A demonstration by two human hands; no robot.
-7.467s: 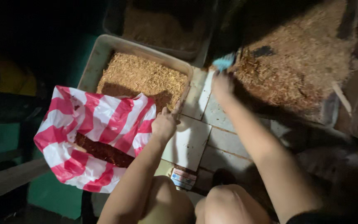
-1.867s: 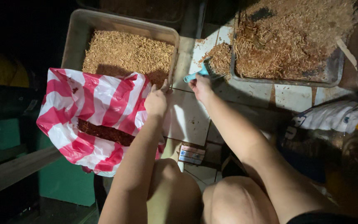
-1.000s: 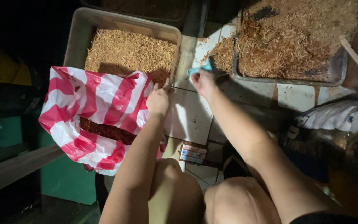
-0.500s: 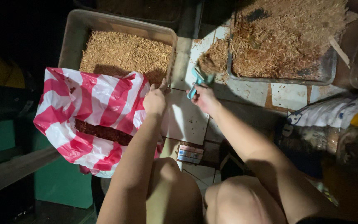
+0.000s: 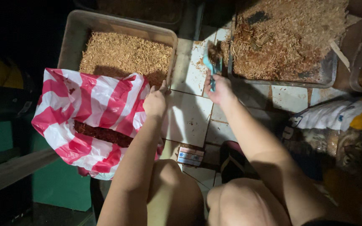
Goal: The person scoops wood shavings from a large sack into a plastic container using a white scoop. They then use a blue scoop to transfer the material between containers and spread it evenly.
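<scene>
Lifted since a moment ago, the blue scoop (image 5: 210, 67) now carries a small heap of brown litter over the white tiles (image 5: 188, 115).
Right hand (image 5: 218, 88) is closed around its handle; left hand (image 5: 155, 102) pinches open the red-and-white striped bag (image 5: 89, 109) in front of the grey tray (image 5: 74, 35).

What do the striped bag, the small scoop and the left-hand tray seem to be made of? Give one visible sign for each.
Striped bag: thin plastic film, slightly glossy; it crumples and folds softly.
Scoop in the right hand: probably moulded plastic; uniform teal colour, dull sheen.
Tray: likely hard plastic, grey-beige and matt, with a smooth rounded rim; metal cannot be ruled out.
</scene>
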